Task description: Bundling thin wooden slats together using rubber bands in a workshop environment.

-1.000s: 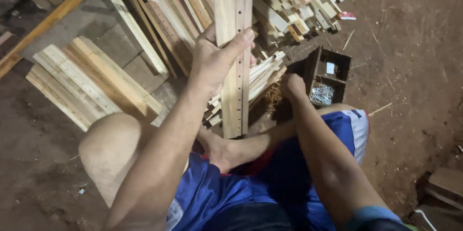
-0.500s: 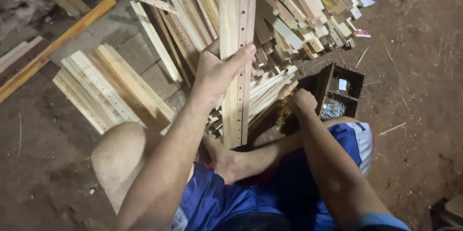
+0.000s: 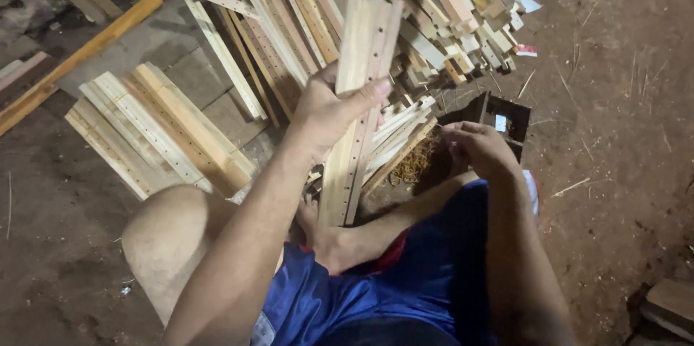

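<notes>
Our left hand (image 3: 329,111) grips upright drilled slats (image 3: 359,100); they could slip. Our right hand (image 3: 481,147) seems pinched shut; contents unseen.

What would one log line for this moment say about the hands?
left hand: grips upright slats | right hand: fingers pinched beside dark box, contents unclear | around: slat pile, dirt floor

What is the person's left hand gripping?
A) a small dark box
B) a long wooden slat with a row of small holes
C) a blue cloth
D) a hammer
B: the left hand is wrapped around the upright wooden slat, whose holes run along its length.
</notes>
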